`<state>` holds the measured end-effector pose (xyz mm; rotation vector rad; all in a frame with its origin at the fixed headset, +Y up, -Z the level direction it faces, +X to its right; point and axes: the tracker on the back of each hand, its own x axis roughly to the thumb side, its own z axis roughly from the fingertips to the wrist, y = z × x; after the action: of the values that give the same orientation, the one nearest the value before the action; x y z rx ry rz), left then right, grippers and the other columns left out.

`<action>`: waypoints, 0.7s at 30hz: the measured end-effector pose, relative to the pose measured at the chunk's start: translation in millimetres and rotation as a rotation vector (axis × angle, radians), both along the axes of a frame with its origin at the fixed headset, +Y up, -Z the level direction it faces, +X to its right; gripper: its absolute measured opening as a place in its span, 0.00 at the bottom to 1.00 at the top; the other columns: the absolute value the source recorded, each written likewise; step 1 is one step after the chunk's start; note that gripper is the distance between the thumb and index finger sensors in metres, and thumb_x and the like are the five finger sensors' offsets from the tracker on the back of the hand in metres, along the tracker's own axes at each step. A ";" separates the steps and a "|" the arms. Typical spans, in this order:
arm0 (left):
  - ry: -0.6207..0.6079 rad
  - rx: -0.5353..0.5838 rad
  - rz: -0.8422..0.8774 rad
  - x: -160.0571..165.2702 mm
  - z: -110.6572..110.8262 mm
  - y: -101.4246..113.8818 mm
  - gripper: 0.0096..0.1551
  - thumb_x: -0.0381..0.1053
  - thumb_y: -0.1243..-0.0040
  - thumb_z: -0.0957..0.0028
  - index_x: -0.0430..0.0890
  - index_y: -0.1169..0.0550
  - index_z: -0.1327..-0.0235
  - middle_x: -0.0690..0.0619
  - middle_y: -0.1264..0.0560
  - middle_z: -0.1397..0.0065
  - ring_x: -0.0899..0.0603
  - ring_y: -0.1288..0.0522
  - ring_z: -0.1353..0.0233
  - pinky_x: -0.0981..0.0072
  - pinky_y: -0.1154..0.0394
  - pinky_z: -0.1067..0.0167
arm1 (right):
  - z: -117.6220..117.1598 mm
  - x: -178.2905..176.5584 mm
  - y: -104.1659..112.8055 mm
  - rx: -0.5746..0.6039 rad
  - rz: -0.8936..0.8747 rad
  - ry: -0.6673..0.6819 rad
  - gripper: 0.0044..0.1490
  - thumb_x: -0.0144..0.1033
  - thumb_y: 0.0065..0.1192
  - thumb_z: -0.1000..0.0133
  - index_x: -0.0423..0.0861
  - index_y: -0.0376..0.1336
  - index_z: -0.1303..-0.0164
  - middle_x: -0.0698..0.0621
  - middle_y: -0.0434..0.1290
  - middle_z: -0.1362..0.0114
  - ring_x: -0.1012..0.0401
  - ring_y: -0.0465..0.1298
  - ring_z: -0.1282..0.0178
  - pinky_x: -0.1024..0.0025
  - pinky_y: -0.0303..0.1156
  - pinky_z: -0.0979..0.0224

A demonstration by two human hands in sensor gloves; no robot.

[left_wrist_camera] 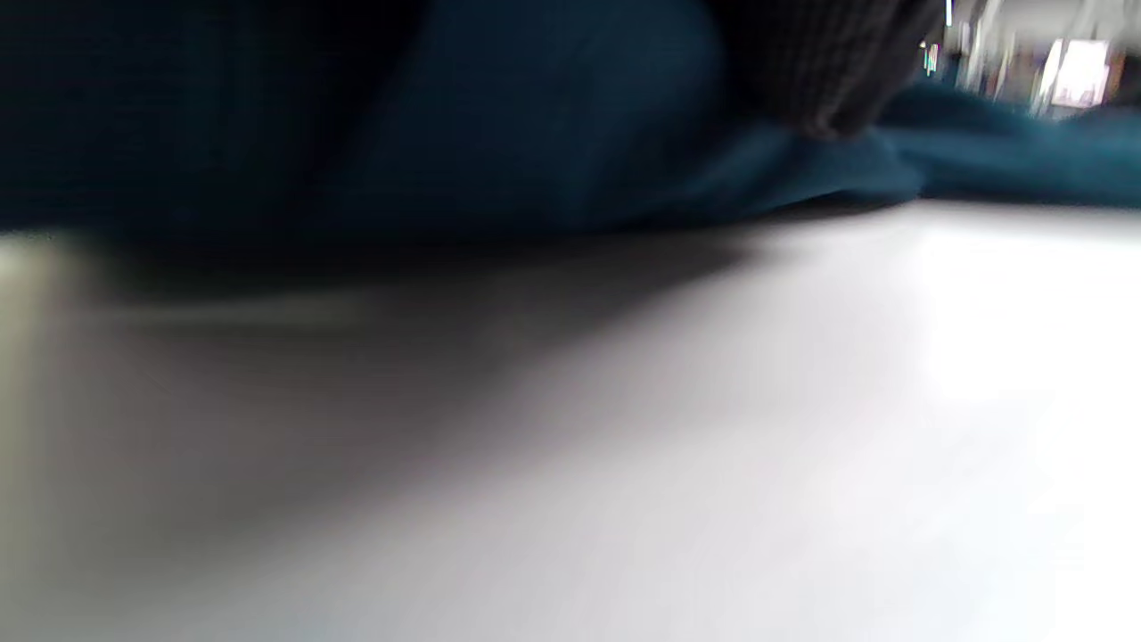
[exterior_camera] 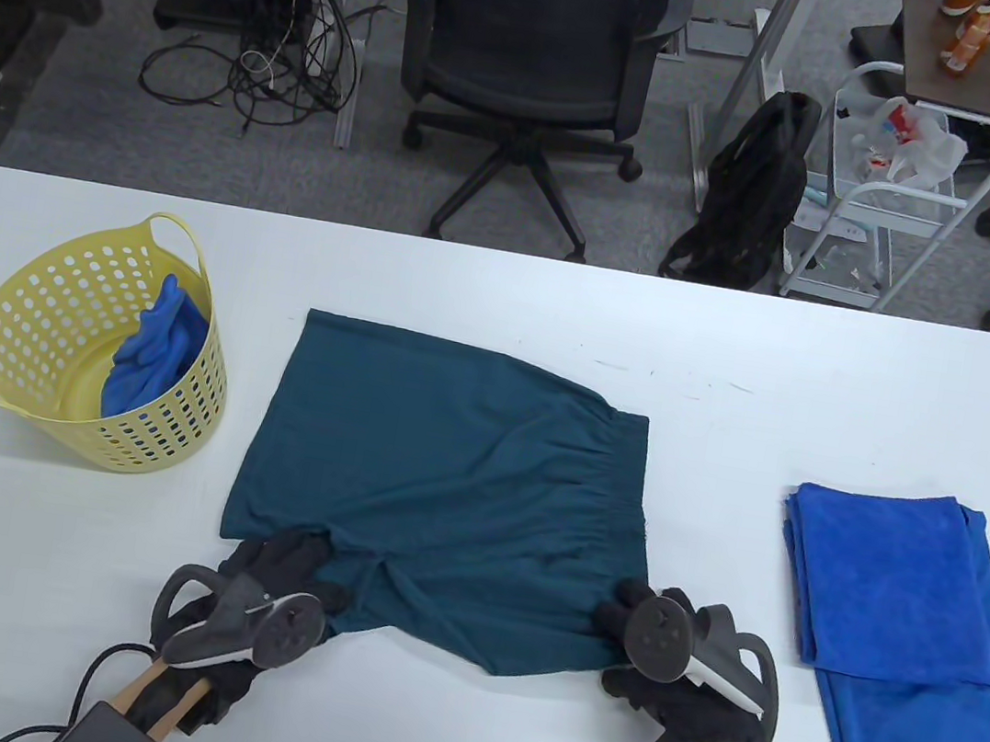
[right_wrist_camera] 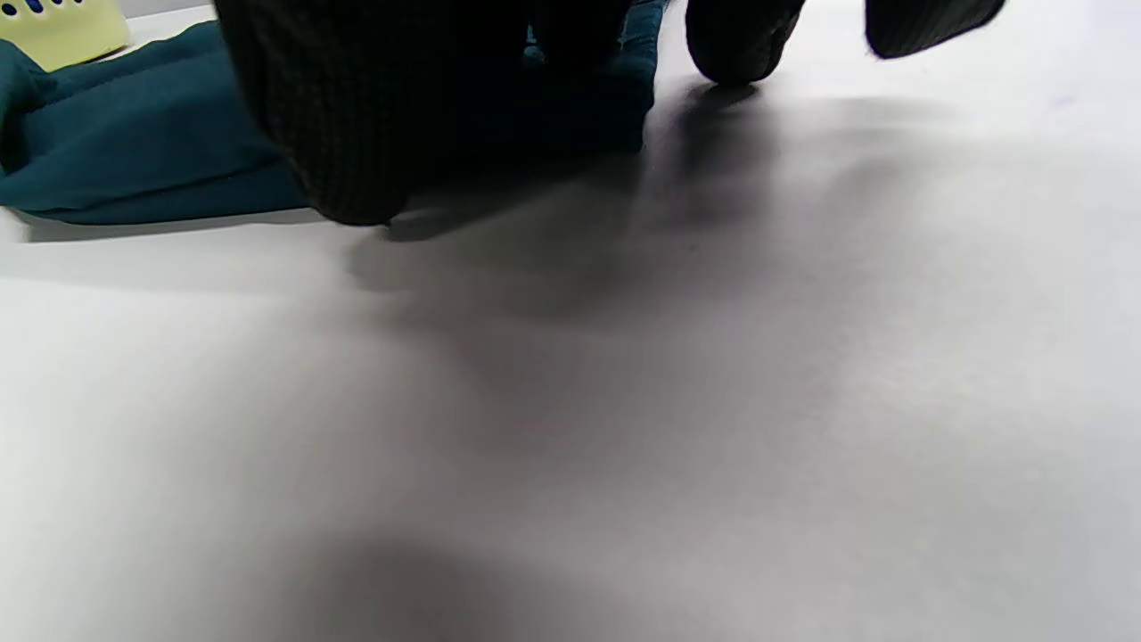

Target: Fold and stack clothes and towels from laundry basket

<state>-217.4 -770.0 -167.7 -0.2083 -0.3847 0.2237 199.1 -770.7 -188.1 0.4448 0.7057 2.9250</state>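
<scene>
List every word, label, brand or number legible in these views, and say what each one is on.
No text can be read in any view.
Orange bottles on the far side table: labels too small and blurred.
Packaging in the white cart: print too small to read.
Teal shorts, blue towel, yellow laundry basket: no visible markings.

Beyond the white table (exterior_camera: 506, 298), a black office chair (exterior_camera: 529, 51) stands beside a black backpack (exterior_camera: 749, 195) and white wire cart (exterior_camera: 882, 206).
</scene>
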 end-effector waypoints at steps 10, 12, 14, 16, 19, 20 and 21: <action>0.236 -0.205 0.961 -86.1 -9.2 16.9 0.26 0.58 0.48 0.33 0.50 0.30 0.26 0.43 0.21 0.24 0.37 0.18 0.30 0.41 0.24 0.31 | -1.1 8.1 0.7 0.193 -0.085 -0.025 0.34 0.38 0.67 0.41 0.56 0.61 0.23 0.48 0.56 0.11 0.40 0.56 0.14 0.27 0.54 0.22; 0.275 -0.194 0.989 -91.0 -9.2 17.7 0.26 0.57 0.49 0.32 0.47 0.30 0.26 0.44 0.18 0.30 0.44 0.12 0.41 0.48 0.18 0.39 | -0.7 18.4 4.4 0.273 -0.314 -0.074 0.28 0.39 0.65 0.41 0.51 0.65 0.28 0.44 0.57 0.12 0.41 0.56 0.14 0.30 0.54 0.22; 0.292 -0.185 0.947 -92.5 -9.5 16.9 0.26 0.57 0.49 0.32 0.45 0.31 0.26 0.45 0.17 0.34 0.50 0.11 0.51 0.55 0.15 0.48 | -1.1 28.4 6.0 0.284 -0.573 -0.127 0.28 0.36 0.64 0.40 0.48 0.66 0.28 0.42 0.56 0.12 0.42 0.56 0.15 0.35 0.53 0.21; 0.297 -0.196 0.911 -91.1 -10.6 14.6 0.27 0.57 0.49 0.32 0.44 0.31 0.27 0.46 0.17 0.35 0.53 0.11 0.57 0.60 0.15 0.54 | -2.7 35.9 4.1 0.249 -0.834 -0.166 0.27 0.33 0.63 0.39 0.45 0.65 0.28 0.41 0.57 0.13 0.43 0.60 0.16 0.39 0.54 0.21; 0.296 -0.239 0.893 -84.9 -9.2 15.0 0.26 0.56 0.48 0.31 0.43 0.29 0.28 0.46 0.16 0.38 0.56 0.13 0.64 0.66 0.15 0.62 | -5.0 43.4 3.5 0.067 -1.023 -0.166 0.28 0.32 0.57 0.35 0.40 0.63 0.25 0.37 0.63 0.17 0.46 0.71 0.23 0.40 0.62 0.21; 0.284 -0.263 0.894 -81.5 -6.9 18.3 0.26 0.56 0.48 0.31 0.42 0.28 0.28 0.46 0.15 0.40 0.57 0.13 0.67 0.68 0.15 0.64 | -5.2 47.4 6.8 -0.028 -0.994 -0.160 0.28 0.33 0.56 0.35 0.38 0.63 0.25 0.36 0.66 0.20 0.47 0.74 0.28 0.40 0.65 0.22; 0.271 -0.291 0.905 -78.7 -4.8 22.0 0.26 0.56 0.47 0.30 0.41 0.28 0.29 0.46 0.15 0.42 0.59 0.14 0.69 0.69 0.15 0.67 | -5.0 50.3 9.6 -0.090 -0.976 -0.144 0.28 0.35 0.55 0.34 0.38 0.63 0.25 0.36 0.69 0.23 0.50 0.77 0.34 0.44 0.69 0.25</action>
<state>-296.1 -748.0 -172.5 -0.2755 -0.1505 1.1912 249.4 -761.1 -193.2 0.4043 0.4166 1.9740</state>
